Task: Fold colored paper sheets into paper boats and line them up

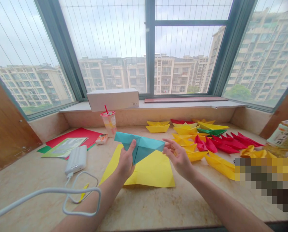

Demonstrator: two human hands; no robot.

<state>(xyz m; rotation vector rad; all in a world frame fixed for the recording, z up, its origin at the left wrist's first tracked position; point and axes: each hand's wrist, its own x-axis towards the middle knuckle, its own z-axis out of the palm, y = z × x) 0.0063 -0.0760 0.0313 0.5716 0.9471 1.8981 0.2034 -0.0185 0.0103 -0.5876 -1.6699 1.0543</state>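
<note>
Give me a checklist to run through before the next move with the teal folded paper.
1. Left hand grips teal folded paper: ok, thumb on its front face.
2. Right hand free: ok, open; whether its fingertips touch the paper's tip, cannot tell.
3. Yellow sheet flat under the hands: ok.
4. Cup upright, behind the hands: ok.
5. Cable clear of left forearm: cannot tell, its loop lies close beside it.

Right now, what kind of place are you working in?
Likely a high-rise flat's bay window: a stone ledge under wide windows facing apartment towers, strewn with folded paper boats; the left hand holds a teal folded paper.
</note>
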